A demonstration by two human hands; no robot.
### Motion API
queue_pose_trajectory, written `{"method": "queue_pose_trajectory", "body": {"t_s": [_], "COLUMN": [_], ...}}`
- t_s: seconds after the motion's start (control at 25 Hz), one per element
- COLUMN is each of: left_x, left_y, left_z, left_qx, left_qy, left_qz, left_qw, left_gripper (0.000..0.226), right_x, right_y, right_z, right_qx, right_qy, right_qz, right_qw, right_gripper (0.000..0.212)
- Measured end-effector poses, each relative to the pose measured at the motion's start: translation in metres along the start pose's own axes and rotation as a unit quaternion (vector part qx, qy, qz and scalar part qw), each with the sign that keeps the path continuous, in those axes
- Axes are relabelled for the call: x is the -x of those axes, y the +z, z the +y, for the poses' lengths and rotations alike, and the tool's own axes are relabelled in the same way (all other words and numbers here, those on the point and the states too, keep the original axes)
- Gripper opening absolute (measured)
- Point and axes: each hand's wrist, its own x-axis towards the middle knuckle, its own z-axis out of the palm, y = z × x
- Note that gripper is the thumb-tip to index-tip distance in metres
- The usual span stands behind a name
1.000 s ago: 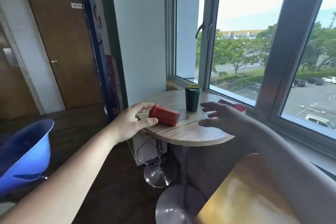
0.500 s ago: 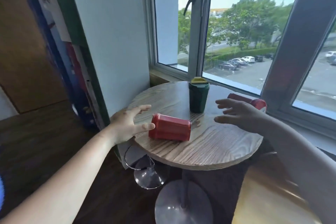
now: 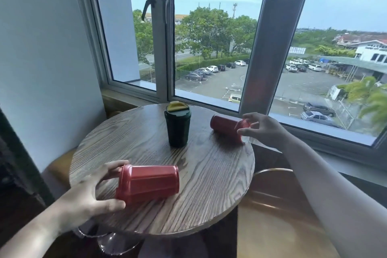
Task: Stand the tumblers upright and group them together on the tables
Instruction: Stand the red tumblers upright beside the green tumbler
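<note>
On the round wooden table (image 3: pixel 211 182) a dark green tumbler (image 3: pixel 177 130) with a yellow lid flap stands upright near the far middle. A red tumbler (image 3: pixel 149 182) lies on its side at the near left edge, and my left hand (image 3: pixel 88 197) clasps its lid end, fingers over it and thumb under. A second red tumbler (image 3: pixel 227 126) lies on its side at the far right edge by the window. My right hand (image 3: pixel 265 130) has its thumb and fingertips closed around that tumbler's lid end.
The window frame (image 3: pixel 257 81) and sill run close behind the table. A white wall (image 3: pixel 41 73) stands to the left. A second, yellowish wooden table (image 3: pixel 272 222) sits lower at the near right. A chrome stool base (image 3: pixel 117 244) shows under the table's near edge.
I have come closer to the table. My left hand has closed on the near red tumbler's lid end. My right hand has moved back and right onto the far red tumbler.
</note>
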Motion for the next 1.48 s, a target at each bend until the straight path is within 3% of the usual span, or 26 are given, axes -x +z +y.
{"method": "queue_pose_trajectory", "body": {"t_s": [0.2, 0.6, 0.76, 1.04, 1.32, 1.48], "left_x": [-0.002, -0.007, -0.043, -0.125, -0.150, -0.152], "left_y": [0.004, 0.009, -0.008, 0.007, 0.037, 0.041], "left_z": [0.005, 0.028, 0.060, 0.109, 0.118, 0.114], "left_qx": [-0.010, 0.011, -0.133, -0.353, -0.436, -0.448], "left_qy": [-0.009, -0.030, -0.015, -0.081, -0.128, -0.129], "left_qz": [0.021, 0.070, 0.124, 0.172, 0.170, 0.172], "left_qw": [1.000, 0.997, 0.983, 0.916, 0.874, 0.868], "left_gripper": [0.090, 0.085, 0.077, 0.086, 0.088, 0.095], "right_x": [-0.028, -0.041, -0.043, -0.042, -0.036, -0.035], "right_y": [0.012, 0.030, 0.031, 0.033, 0.040, 0.042], "right_z": [0.019, 0.041, 0.042, 0.044, 0.046, 0.048], "right_qx": [0.061, 0.034, 0.027, 0.001, -0.040, -0.052], "right_qy": [0.000, 0.010, 0.009, 0.009, 0.031, 0.033], "right_qz": [0.035, 0.054, 0.056, 0.065, 0.064, 0.063], "right_qw": [0.998, 0.998, 0.998, 0.998, 0.997, 0.996], "right_gripper": [0.064, 0.073, 0.075, 0.075, 0.080, 0.085]}}
